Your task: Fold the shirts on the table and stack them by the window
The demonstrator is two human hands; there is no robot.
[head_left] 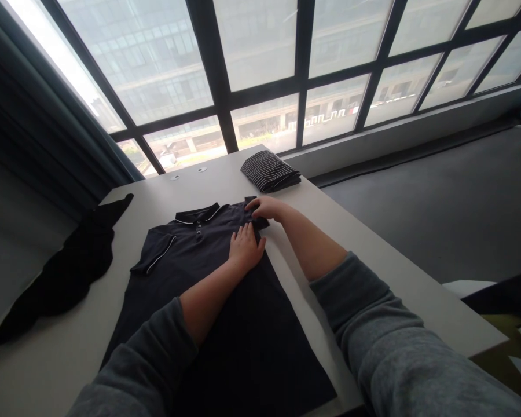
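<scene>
- White tabletop [226,179], plain and smooth, with two small round fittings [202,169] near its far end.
- Dark-framed window [260,46] runs along the far side; a building outside shows pale through the glass.
- Blue-grey curtain [47,104] hangs at the left of the window. Grey floor [417,191] lies to the right, beyond the table edge.
- Striped folded cloth [270,172] rests on the table near the far right edge, just beyond the shirt, apart from it.
- Black garment [78,260] lies loosely bunched along the left side of the table, apart from the shirt.
- Items at the lower right, past the table corner, are partly seen and cannot be identified.
- Dark polo shirt [260,313] lies spread on the table, front up, collar toward the window; white piping on collar and left-side sleeve. Both forearms, in grey sleeves, cross the view; the left covers part of the shirt.
- Left hand [245,249]: spread flat, palm down on the shirt near its right-side shoulder; grasping nothing.
- Right hand [264,207]: fingers bent at the right-side sleeve, touching it; whether fabric is pinched cannot be told.
</scene>
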